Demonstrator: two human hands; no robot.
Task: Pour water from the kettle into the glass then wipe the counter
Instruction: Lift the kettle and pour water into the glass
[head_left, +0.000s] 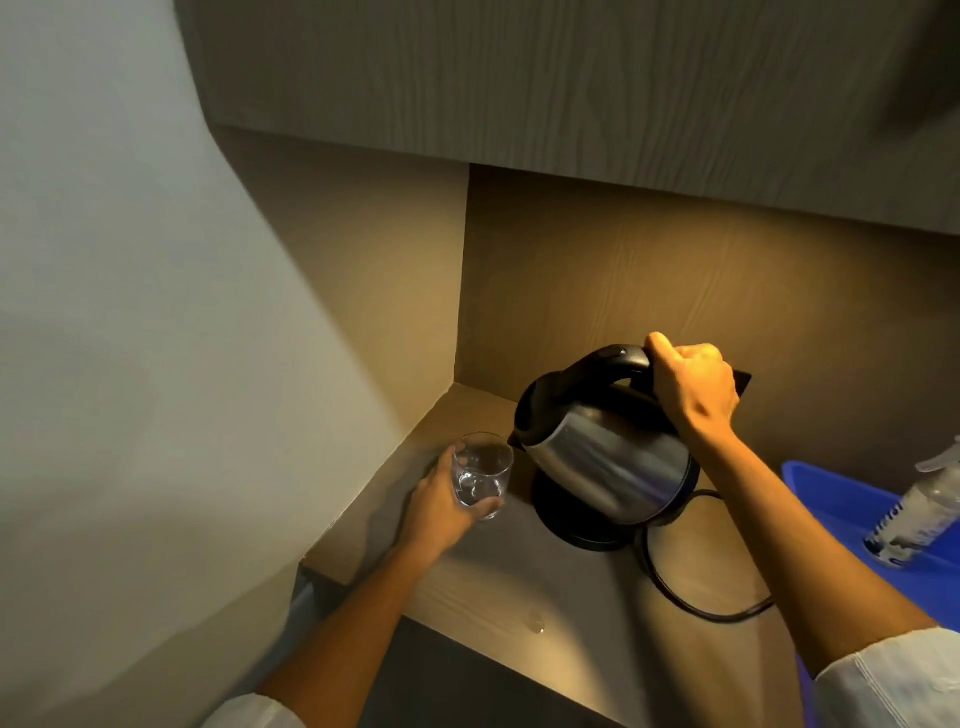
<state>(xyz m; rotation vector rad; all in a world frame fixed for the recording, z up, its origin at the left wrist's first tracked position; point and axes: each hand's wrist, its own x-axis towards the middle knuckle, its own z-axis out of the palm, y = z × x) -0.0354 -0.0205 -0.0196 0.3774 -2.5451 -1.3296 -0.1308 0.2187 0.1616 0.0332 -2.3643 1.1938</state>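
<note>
A steel kettle (608, 462) with a black lid and handle is tilted to the left, its spout right at the rim of a clear glass (482, 474). My right hand (693, 387) grips the kettle's handle from above. The kettle is lifted off its black base (561, 522), which rests on the counter. My left hand (439, 501) holds the glass from the left side, just above the wooden counter (493, 587). Some water shows in the lower part of the glass.
A black power cord (691, 603) loops on the counter right of the base. A blue tub (831, 499) at the right holds a clear spray bottle (919, 509). A small water drop (537, 629) lies near the counter's front edge. A cabinet hangs overhead; a wall closes the left.
</note>
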